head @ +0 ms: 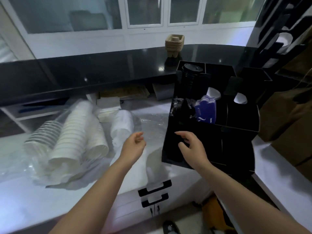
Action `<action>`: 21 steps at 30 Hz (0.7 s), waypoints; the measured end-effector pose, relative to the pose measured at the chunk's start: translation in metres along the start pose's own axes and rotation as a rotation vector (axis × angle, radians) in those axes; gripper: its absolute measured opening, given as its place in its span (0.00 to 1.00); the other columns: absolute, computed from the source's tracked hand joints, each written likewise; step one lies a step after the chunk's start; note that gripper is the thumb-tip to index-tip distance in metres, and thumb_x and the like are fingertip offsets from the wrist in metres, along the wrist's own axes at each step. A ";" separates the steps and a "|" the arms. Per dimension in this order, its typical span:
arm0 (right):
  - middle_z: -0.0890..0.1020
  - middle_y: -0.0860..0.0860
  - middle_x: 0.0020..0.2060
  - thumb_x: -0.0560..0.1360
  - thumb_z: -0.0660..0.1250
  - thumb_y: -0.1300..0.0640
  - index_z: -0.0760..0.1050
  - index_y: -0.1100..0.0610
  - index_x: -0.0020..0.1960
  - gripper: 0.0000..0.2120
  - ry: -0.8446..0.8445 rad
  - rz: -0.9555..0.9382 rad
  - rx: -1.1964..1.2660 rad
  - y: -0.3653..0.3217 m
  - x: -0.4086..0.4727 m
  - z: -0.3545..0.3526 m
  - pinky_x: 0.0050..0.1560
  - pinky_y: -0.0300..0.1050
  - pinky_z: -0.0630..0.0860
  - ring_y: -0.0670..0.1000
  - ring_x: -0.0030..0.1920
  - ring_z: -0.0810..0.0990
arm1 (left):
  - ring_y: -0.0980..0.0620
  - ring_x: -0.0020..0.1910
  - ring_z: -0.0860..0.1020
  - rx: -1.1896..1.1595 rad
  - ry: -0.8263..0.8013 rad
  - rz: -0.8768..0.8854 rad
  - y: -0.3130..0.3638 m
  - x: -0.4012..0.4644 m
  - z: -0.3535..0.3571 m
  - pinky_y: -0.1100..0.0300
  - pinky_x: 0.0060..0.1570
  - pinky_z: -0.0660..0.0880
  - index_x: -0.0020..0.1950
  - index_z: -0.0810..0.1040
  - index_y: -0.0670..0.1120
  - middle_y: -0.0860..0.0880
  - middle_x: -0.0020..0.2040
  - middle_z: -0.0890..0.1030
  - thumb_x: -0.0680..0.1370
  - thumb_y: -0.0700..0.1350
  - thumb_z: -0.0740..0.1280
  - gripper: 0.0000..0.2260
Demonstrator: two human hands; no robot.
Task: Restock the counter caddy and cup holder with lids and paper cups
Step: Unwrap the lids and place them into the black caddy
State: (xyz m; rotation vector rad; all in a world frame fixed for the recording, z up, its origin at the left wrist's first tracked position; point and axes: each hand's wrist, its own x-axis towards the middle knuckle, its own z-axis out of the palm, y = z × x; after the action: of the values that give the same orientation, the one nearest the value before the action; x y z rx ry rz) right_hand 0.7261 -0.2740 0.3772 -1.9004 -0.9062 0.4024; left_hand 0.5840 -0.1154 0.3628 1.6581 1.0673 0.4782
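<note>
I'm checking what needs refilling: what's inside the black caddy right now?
The black caddy holds a stack of black lids at the back left, blue packets and clear-wrapped items in the middle. The compartment floors are too dark to see.

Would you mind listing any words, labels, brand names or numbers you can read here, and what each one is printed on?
No text can be read in this view.
Blue packets in the black caddy: white markings, too blurred to read.
Brown paper items under the dark counter: faint print, too blurred to read.
White paper cups in plastic sleeves: no print visible.
</note>
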 end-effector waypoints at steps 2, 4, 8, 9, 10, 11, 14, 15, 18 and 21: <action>0.75 0.44 0.59 0.77 0.63 0.62 0.75 0.51 0.64 0.17 -0.107 -0.054 -0.122 -0.005 0.010 0.017 0.60 0.35 0.67 0.43 0.60 0.72 | 0.50 0.60 0.76 0.056 0.087 -0.010 -0.007 0.003 -0.018 0.59 0.56 0.73 0.67 0.74 0.46 0.49 0.62 0.77 0.77 0.38 0.64 0.18; 0.75 0.46 0.61 0.77 0.63 0.62 0.75 0.52 0.64 0.17 -0.220 -0.138 -0.253 -0.008 0.022 0.032 0.62 0.34 0.62 0.45 0.64 0.70 | 0.49 0.63 0.74 0.147 0.157 -0.069 -0.015 0.006 -0.035 0.55 0.62 0.71 0.67 0.74 0.47 0.50 0.64 0.76 0.76 0.40 0.65 0.18; 0.74 0.44 0.65 0.78 0.61 0.56 0.73 0.47 0.65 0.17 -0.319 -0.233 -0.517 -0.018 0.052 0.060 0.66 0.49 0.59 0.48 0.68 0.67 | 0.42 0.62 0.75 0.311 0.119 -0.216 -0.024 0.019 -0.065 0.53 0.62 0.71 0.69 0.73 0.44 0.43 0.64 0.77 0.74 0.45 0.65 0.22; 0.73 0.45 0.65 0.78 0.59 0.53 0.72 0.47 0.66 0.17 -0.344 -0.221 -0.624 -0.023 0.059 0.067 0.66 0.53 0.59 0.50 0.69 0.67 | 0.42 0.59 0.77 0.351 0.077 -0.244 -0.024 0.023 -0.072 0.52 0.60 0.73 0.66 0.75 0.44 0.42 0.61 0.79 0.71 0.48 0.65 0.24; 0.73 0.47 0.66 0.78 0.58 0.50 0.71 0.47 0.67 0.18 -0.387 -0.196 -0.730 -0.028 0.065 0.073 0.66 0.56 0.60 0.52 0.68 0.67 | 0.42 0.54 0.79 0.375 0.046 -0.261 -0.026 0.029 -0.078 0.52 0.57 0.75 0.61 0.77 0.43 0.42 0.57 0.81 0.68 0.50 0.64 0.23; 0.73 0.48 0.65 0.78 0.57 0.48 0.71 0.48 0.67 0.18 -0.449 -0.171 -0.847 -0.033 0.071 0.077 0.64 0.57 0.62 0.54 0.67 0.69 | 0.43 0.49 0.80 0.387 0.037 -0.279 -0.024 0.032 -0.082 0.54 0.51 0.77 0.54 0.78 0.42 0.42 0.51 0.82 0.67 0.48 0.64 0.18; 0.76 0.52 0.61 0.78 0.55 0.45 0.71 0.52 0.64 0.19 -0.709 -0.189 -1.155 -0.047 0.092 0.084 0.61 0.52 0.68 0.56 0.61 0.74 | 0.45 0.40 0.79 0.384 0.053 -0.290 -0.019 0.046 -0.086 0.57 0.39 0.76 0.50 0.77 0.41 0.43 0.44 0.80 0.72 0.40 0.65 0.08; 0.76 0.53 0.60 0.78 0.55 0.45 0.71 0.53 0.63 0.18 -0.761 -0.215 -1.177 -0.050 0.097 0.085 0.58 0.50 0.70 0.56 0.60 0.75 | 0.45 0.42 0.79 0.390 0.040 -0.304 -0.018 0.050 -0.084 0.58 0.39 0.75 0.55 0.77 0.41 0.43 0.46 0.80 0.73 0.41 0.66 0.12; 0.77 0.53 0.59 0.79 0.56 0.46 0.70 0.55 0.64 0.18 -0.758 -0.334 -1.091 -0.060 0.111 0.097 0.51 0.47 0.70 0.56 0.58 0.76 | 0.42 0.53 0.80 0.357 0.006 -0.334 -0.034 0.067 -0.079 0.54 0.53 0.77 0.69 0.71 0.41 0.41 0.58 0.80 0.70 0.50 0.68 0.29; 0.76 0.52 0.63 0.78 0.57 0.47 0.68 0.51 0.69 0.20 -0.768 -0.398 -0.949 -0.065 0.125 0.116 0.57 0.47 0.72 0.56 0.62 0.75 | 0.42 0.49 0.82 0.346 0.046 -0.330 -0.042 0.079 -0.073 0.47 0.52 0.79 0.58 0.78 0.43 0.41 0.52 0.82 0.69 0.51 0.70 0.20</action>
State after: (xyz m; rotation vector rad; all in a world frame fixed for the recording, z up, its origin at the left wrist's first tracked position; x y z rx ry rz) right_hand 0.7120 -0.0923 0.3898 -2.3166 -2.2473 0.5158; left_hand 0.5533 -0.0076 0.3356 1.7248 1.4897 0.1190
